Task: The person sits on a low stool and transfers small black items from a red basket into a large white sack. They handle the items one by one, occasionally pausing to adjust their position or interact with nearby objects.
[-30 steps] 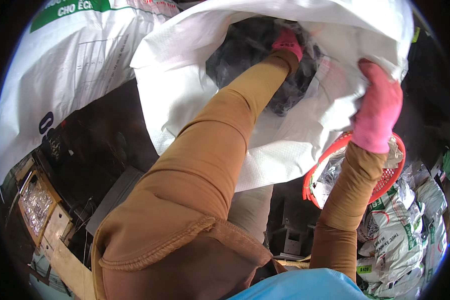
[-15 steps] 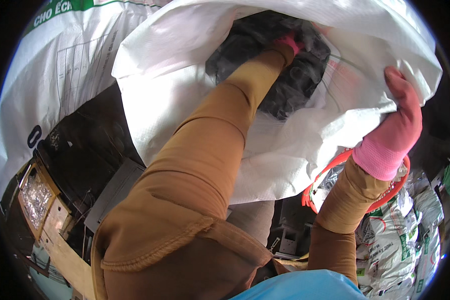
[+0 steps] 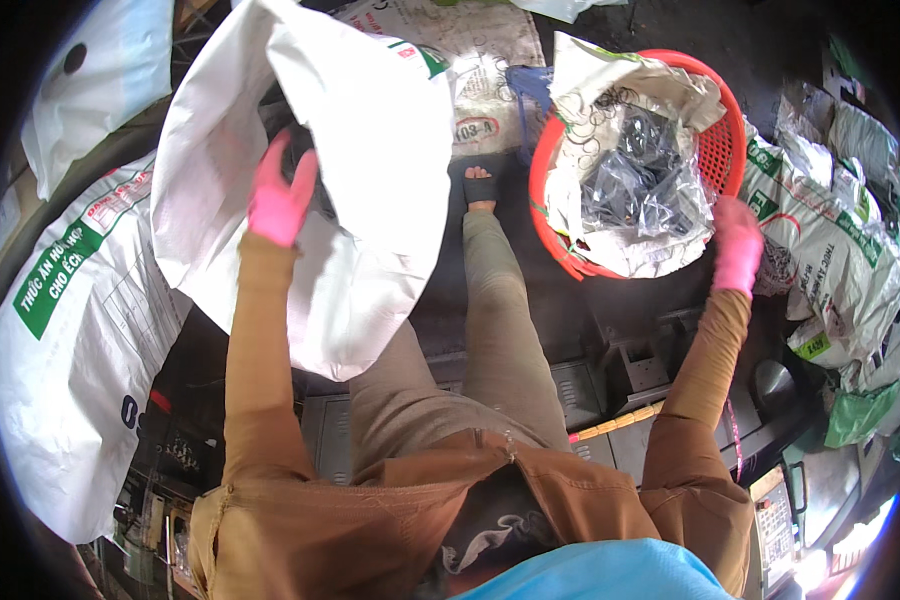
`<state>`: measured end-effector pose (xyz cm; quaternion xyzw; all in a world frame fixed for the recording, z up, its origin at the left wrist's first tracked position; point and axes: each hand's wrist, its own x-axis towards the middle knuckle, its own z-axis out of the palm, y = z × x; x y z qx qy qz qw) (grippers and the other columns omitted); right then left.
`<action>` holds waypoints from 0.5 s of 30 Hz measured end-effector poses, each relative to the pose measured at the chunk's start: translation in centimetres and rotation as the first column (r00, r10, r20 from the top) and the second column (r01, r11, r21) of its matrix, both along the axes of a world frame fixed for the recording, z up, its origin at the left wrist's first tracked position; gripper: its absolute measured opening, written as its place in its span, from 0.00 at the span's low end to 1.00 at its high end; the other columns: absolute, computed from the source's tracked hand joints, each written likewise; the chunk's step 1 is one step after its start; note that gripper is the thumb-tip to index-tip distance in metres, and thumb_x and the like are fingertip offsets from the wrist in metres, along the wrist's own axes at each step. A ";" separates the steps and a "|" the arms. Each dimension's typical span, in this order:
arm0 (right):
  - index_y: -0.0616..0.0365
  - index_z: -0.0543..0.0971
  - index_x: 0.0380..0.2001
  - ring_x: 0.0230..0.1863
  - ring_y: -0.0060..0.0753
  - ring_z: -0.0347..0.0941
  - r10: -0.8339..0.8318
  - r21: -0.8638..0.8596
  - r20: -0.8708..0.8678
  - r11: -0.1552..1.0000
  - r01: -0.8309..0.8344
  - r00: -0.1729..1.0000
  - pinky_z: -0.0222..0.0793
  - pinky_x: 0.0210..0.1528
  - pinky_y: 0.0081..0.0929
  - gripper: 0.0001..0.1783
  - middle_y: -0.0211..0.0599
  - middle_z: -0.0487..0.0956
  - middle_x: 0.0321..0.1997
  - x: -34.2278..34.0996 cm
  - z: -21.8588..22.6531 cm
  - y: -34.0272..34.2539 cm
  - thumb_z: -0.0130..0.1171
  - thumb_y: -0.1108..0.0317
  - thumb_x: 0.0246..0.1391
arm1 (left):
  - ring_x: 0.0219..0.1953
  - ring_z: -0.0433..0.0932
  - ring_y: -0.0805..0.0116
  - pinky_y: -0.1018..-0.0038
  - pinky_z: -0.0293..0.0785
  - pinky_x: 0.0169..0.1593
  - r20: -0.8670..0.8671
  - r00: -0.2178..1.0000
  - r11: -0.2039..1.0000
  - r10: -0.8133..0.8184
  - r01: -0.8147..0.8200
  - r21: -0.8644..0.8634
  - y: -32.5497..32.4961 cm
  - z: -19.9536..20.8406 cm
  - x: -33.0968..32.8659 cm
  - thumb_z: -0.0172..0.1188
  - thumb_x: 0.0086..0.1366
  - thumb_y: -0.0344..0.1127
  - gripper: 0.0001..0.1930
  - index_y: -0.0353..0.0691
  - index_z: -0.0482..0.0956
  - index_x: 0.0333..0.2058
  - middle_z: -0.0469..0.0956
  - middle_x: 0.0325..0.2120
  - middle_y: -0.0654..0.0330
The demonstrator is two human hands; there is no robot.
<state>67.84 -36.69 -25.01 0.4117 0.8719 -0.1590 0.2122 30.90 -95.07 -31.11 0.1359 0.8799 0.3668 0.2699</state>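
My left hand (image 3: 282, 200), in a pink glove, is at the mouth of a large white woven sack (image 3: 380, 150). Its thumb and fingers are spread, with nothing visible between them; dark material shows behind them inside the sack. My right hand (image 3: 738, 250), also gloved in pink, is closed at the right near rim of a round red plastic basket (image 3: 727, 125). A white woven sack liner (image 3: 660, 262) lines the basket. On it lie clear plastic bags (image 3: 635, 180) with dark contents and several thin rings or loops.
A printed white sack (image 3: 90, 310) bulges at the left. More white and green sacks (image 3: 840, 240) are heaped at the right. A flat woven sack (image 3: 485, 70) lies on the floor ahead, near a blue plastic item (image 3: 530, 90). My foot (image 3: 480, 186) stands between sack and basket.
My left hand has come up out of the sack's depth to its mouth. My right hand has let go of the sack's edge and moved to the basket. The view has shifted.
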 end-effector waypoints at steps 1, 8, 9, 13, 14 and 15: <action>0.56 0.82 0.49 0.42 0.45 0.80 -0.583 -0.275 0.027 0.777 0.567 0.812 0.75 0.49 0.37 0.17 0.41 0.84 0.43 1.6 -2.7 -1.4 0.61 0.61 0.59 | 0.65 0.70 0.49 0.62 0.64 0.68 -0.020 0.999 0.999 0.039 -0.040 -0.018 0.3 2.4 1.6 0.63 0.67 0.38 0.29 0.27 0.70 0.62 0.73 0.61 0.40; 0.49 0.83 0.41 0.48 0.49 0.79 0.150 -0.237 -0.124 0.955 -0.176 0.981 0.74 0.52 0.43 0.15 0.40 0.83 0.42 -0.7 -10.1 -14.4 0.66 0.54 0.54 | 0.65 0.70 0.47 0.60 0.64 0.68 -0.194 0.974 0.962 0.114 -0.156 -0.223 0.8 12.4 9.7 0.61 0.66 0.32 0.28 0.26 0.69 0.62 0.72 0.61 0.39; 0.48 0.80 0.45 0.53 0.46 0.77 0.398 -0.247 -0.007 0.888 -0.387 0.918 0.73 0.54 0.44 0.19 0.40 0.80 0.48 -1.7 -10.0 -15.7 0.68 0.54 0.52 | 0.65 0.70 0.47 0.60 0.63 0.68 -0.201 0.973 0.959 0.110 -0.156 -0.234 1.0 13.1 10.5 0.61 0.66 0.31 0.28 0.26 0.69 0.62 0.72 0.61 0.39; 0.47 0.66 0.62 0.59 0.47 0.73 0.133 0.151 0.388 0.967 -0.205 0.912 0.73 0.54 0.48 0.40 0.40 0.75 0.58 1.2 -13.0 -12.9 0.72 0.51 0.48 | 0.65 0.69 0.49 0.59 0.63 0.68 -0.164 0.979 0.976 0.122 -0.148 -0.161 1.0 14.8 12.7 0.60 0.66 0.30 0.28 0.27 0.68 0.63 0.71 0.62 0.41; 0.42 0.61 0.69 0.61 0.50 0.72 0.080 0.116 0.398 0.984 -0.137 0.914 0.72 0.58 0.49 0.49 0.40 0.74 0.61 1.6 -13.3 -11.7 0.73 0.50 0.47 | 0.65 0.69 0.49 0.59 0.63 0.68 -0.157 0.979 0.977 0.127 -0.151 -0.153 1.0 14.9 12.8 0.59 0.66 0.30 0.28 0.27 0.68 0.63 0.71 0.62 0.42; 0.43 0.59 0.71 0.62 0.50 0.72 0.108 0.063 0.427 0.987 -0.148 0.898 0.72 0.57 0.50 0.50 0.41 0.73 0.62 1.6 -13.4 -11.0 0.73 0.49 0.47 | 0.65 0.69 0.49 0.59 0.63 0.68 -0.149 0.979 0.977 0.135 -0.157 -0.142 1.0 15.0 13.0 0.59 0.66 0.30 0.28 0.27 0.68 0.63 0.71 0.62 0.42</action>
